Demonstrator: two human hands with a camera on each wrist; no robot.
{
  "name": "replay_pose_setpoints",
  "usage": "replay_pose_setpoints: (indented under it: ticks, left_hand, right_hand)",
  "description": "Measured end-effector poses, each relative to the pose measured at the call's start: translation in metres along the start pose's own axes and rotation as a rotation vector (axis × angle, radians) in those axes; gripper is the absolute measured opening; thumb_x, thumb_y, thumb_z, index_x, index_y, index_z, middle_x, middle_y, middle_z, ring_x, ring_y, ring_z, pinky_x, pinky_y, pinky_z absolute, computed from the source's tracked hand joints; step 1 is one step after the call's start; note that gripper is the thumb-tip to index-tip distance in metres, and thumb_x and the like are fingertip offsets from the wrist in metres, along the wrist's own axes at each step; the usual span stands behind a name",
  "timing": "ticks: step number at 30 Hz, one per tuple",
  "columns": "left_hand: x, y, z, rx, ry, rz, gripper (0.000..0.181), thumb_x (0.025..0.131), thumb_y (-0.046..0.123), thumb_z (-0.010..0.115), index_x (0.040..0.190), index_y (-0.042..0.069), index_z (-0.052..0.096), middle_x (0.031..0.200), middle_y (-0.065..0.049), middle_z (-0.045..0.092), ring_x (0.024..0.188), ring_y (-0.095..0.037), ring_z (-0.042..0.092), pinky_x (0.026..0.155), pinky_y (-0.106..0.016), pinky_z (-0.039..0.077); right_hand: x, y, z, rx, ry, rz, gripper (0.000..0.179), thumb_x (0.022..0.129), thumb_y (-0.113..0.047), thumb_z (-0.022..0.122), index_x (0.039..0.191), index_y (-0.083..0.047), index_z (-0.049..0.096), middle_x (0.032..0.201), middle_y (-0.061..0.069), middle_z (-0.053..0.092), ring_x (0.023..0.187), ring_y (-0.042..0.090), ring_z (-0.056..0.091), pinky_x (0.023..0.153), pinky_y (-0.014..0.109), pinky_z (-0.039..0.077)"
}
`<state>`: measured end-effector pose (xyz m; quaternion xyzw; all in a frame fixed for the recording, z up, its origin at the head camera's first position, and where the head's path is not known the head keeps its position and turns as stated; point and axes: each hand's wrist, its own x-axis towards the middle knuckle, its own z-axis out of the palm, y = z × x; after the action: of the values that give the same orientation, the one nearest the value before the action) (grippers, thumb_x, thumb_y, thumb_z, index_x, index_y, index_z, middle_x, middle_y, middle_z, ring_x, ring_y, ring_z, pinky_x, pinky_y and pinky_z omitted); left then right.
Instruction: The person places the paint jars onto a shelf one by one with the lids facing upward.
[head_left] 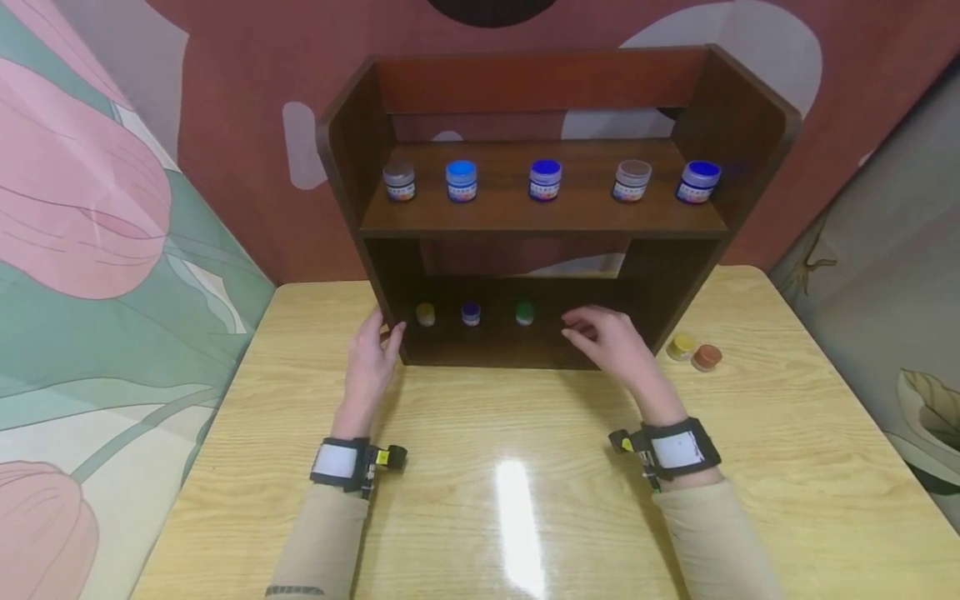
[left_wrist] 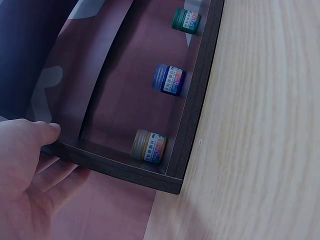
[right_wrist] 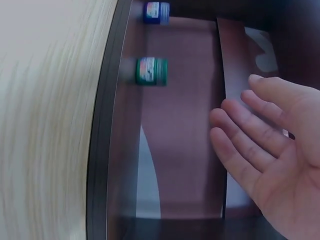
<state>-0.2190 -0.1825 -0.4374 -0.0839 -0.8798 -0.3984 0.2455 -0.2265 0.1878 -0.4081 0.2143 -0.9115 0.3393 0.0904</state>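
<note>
My left hand (head_left: 369,357) grips the left side panel of a dark brown wooden shelf (head_left: 543,231), thumb on the front edge and fingers around the outer side. Relaxed and holding nothing, my right hand (head_left: 613,340) is in front of the lower compartment, right of a green paint jar (head_left: 524,314). Left of that jar on the lower board are a dark blue paint jar (left_wrist: 170,79) and a yellow paint jar (left_wrist: 149,146). In the right wrist view, the right hand's fingers (right_wrist: 240,155) are slightly bent and spread apart.
Along the upper board stand several paint jars, among them a light blue one (head_left: 461,182) and a deep blue one (head_left: 545,180). Right of the shelf, a yellow jar (head_left: 682,347) and an orange-brown jar (head_left: 707,357) sit on the wooden table (head_left: 450,500). A patterned wall covering rises behind.
</note>
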Motion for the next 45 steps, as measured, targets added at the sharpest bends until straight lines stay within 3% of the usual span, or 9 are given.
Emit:
replay_pose_setpoints:
  ticks: [6, 13, 18, 22, 25, 30, 39, 42, 45]
  left_hand:
    - [-0.001, 0.001, -0.001, -0.017, 0.008, 0.002, 0.028, 0.101, 0.012, 0.058, 0.127, 0.002, 0.057, 0.122, -0.021, 0.066, 0.116, -0.036, 0.065, 0.089, -0.045, 0.062]
    - [-0.002, 0.001, -0.002, -0.003, 0.019, 0.005, 0.026, 0.101, 0.012, 0.058, 0.126, 0.003, 0.058, 0.120, -0.020, 0.067, 0.115, -0.036, 0.065, 0.089, -0.046, 0.062]
    - [-0.001, 0.001, -0.002, -0.003, 0.018, 0.001, 0.027, 0.101, 0.014, 0.058, 0.127, 0.005, 0.058, 0.122, -0.019, 0.067, 0.117, -0.034, 0.065, 0.090, -0.046, 0.061]
    - [0.000, 0.002, -0.002, -0.009, 0.018, 0.003, 0.028, 0.101, 0.013, 0.058, 0.127, 0.005, 0.058, 0.123, -0.019, 0.067, 0.117, -0.034, 0.065, 0.090, -0.047, 0.061]
    - [0.001, 0.002, -0.001, -0.009, 0.022, 0.004, 0.028, 0.101, 0.013, 0.058, 0.128, 0.005, 0.058, 0.123, -0.019, 0.067, 0.116, -0.034, 0.065, 0.090, -0.047, 0.061]
    - [0.000, 0.002, -0.001, -0.002, 0.026, 0.009, 0.028, 0.100, 0.012, 0.059, 0.127, 0.004, 0.058, 0.122, -0.020, 0.067, 0.115, -0.034, 0.065, 0.089, -0.047, 0.061]
    - [0.001, 0.001, 0.000, -0.003, 0.021, 0.001, 0.027, 0.101, 0.013, 0.059, 0.127, 0.005, 0.058, 0.122, -0.019, 0.067, 0.115, -0.033, 0.066, 0.089, -0.046, 0.062]
    - [0.001, 0.001, 0.001, -0.005, 0.023, 0.003, 0.027, 0.100, 0.011, 0.060, 0.126, 0.006, 0.058, 0.122, -0.019, 0.067, 0.115, -0.033, 0.066, 0.089, -0.046, 0.062]
    - [0.000, 0.001, 0.002, -0.007, 0.027, 0.007, 0.028, 0.099, 0.009, 0.061, 0.126, 0.005, 0.059, 0.122, -0.019, 0.067, 0.115, -0.034, 0.066, 0.088, -0.047, 0.062]
  right_hand:
    - [-0.016, 0.010, -0.013, -0.016, -0.022, 0.018, 0.025, 0.094, -0.014, 0.070, 0.114, -0.001, 0.069, 0.107, 0.016, 0.073, 0.089, 0.027, 0.073, 0.078, 0.044, 0.062]
    - [-0.029, 0.022, -0.030, -0.031, -0.157, 0.019, 0.028, 0.093, -0.012, 0.070, 0.117, 0.002, 0.067, 0.105, 0.019, 0.074, 0.092, 0.029, 0.072, 0.079, 0.042, 0.062]
    - [-0.038, 0.028, -0.048, 0.024, -0.277, 0.049, 0.031, 0.093, -0.009, 0.069, 0.121, 0.004, 0.063, 0.112, 0.023, 0.071, 0.098, 0.031, 0.070, 0.083, 0.037, 0.060]
    - [-0.044, 0.033, -0.062, 0.043, -0.325, 0.084, 0.030, 0.092, -0.009, 0.070, 0.119, 0.004, 0.065, 0.113, 0.022, 0.071, 0.101, 0.030, 0.069, 0.084, 0.033, 0.058]
    - [-0.049, 0.038, -0.070, 0.009, -0.332, 0.103, 0.028, 0.092, -0.010, 0.071, 0.117, 0.002, 0.067, 0.113, 0.020, 0.072, 0.101, 0.029, 0.070, 0.084, 0.029, 0.058]
    - [-0.058, 0.046, -0.084, -0.035, -0.330, 0.103, 0.021, 0.092, -0.008, 0.070, 0.111, 0.000, 0.070, 0.107, 0.016, 0.074, 0.098, 0.027, 0.070, 0.085, 0.034, 0.059]
    - [-0.069, 0.063, -0.099, -0.076, -0.276, 0.130, 0.020, 0.089, 0.000, 0.070, 0.108, 0.005, 0.069, 0.106, 0.023, 0.072, 0.089, 0.021, 0.071, 0.074, 0.019, 0.055]
    - [-0.071, 0.065, -0.100, -0.089, -0.237, 0.154, 0.021, 0.089, 0.000, 0.069, 0.109, 0.006, 0.069, 0.107, 0.025, 0.072, 0.091, 0.028, 0.071, 0.076, 0.026, 0.057]
    - [-0.071, 0.067, -0.100, -0.119, -0.201, 0.189, 0.022, 0.091, -0.001, 0.067, 0.112, 0.006, 0.067, 0.110, 0.028, 0.070, 0.095, 0.040, 0.069, 0.080, 0.042, 0.059]
